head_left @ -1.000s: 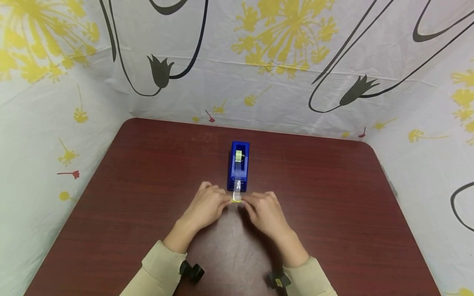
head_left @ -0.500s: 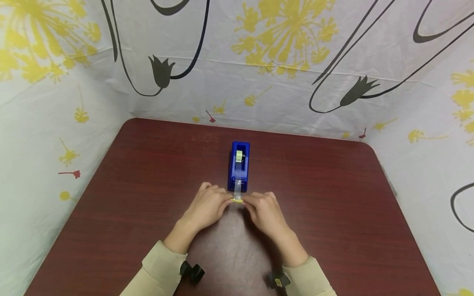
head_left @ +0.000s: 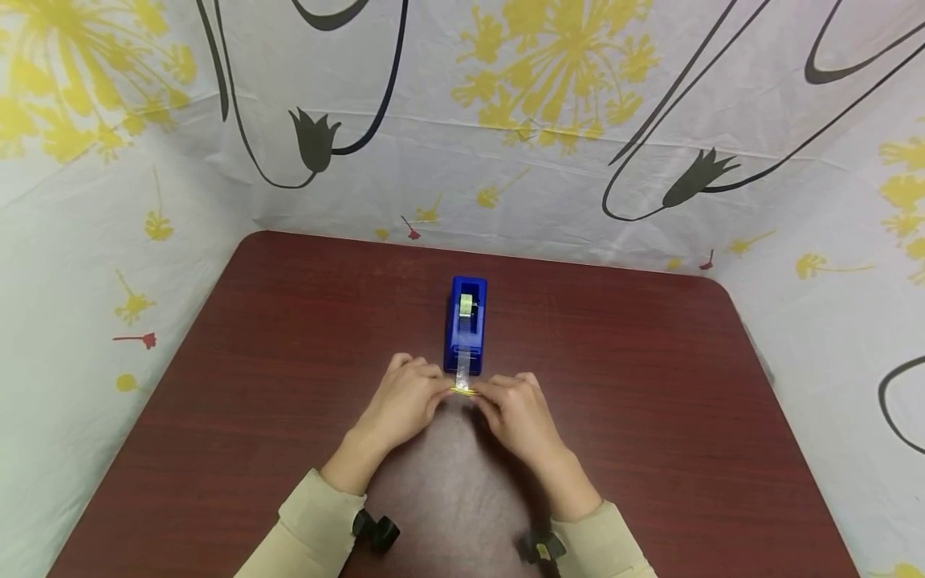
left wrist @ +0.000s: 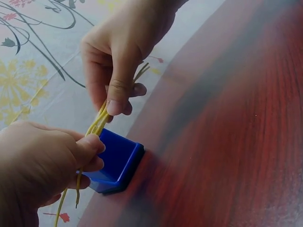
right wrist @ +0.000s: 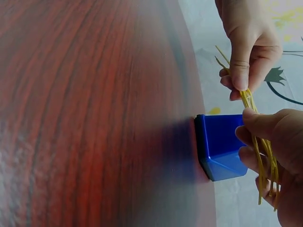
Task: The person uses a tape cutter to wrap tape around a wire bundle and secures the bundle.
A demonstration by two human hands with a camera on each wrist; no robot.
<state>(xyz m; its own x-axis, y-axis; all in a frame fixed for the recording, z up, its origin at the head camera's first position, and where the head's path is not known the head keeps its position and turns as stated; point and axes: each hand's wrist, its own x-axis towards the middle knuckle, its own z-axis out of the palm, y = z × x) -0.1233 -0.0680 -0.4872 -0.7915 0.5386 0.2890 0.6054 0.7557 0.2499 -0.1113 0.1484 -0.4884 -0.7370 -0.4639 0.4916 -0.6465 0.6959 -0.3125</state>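
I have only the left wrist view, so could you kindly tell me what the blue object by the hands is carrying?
Observer: In the head view it is a blue tape dispenser, carrying a small tape roll that your view does not show.

Operator: Thank you; would you also tell me whether any tape reaches from it to the yellow strands?

Observer: Yes, the head view shows a clear strip of tape stretching from the dispenser's near end to the yellow strands, which the left hand and the right hand pinch.
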